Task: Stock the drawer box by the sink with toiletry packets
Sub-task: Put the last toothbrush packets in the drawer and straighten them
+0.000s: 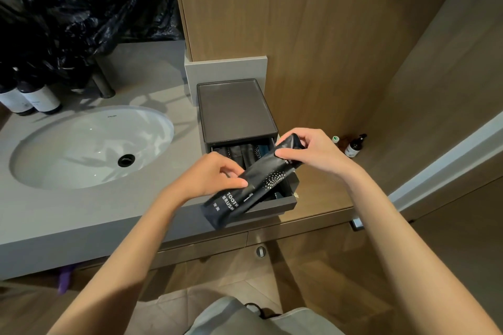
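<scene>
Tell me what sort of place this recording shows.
Probably a hotel bathroom vanity: a white sink set in a grey counter, labelled bottles beside it, and a dark drawer box with a black packet marked TOOTH BRUSH held over its open drawer.

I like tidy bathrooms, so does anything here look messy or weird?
A crumpled black plastic bag is heaped behind the sink, above the tap. The toothbrush packet, held by the left hand and right hand, lies slanted over the open drawer, not inside.
</scene>
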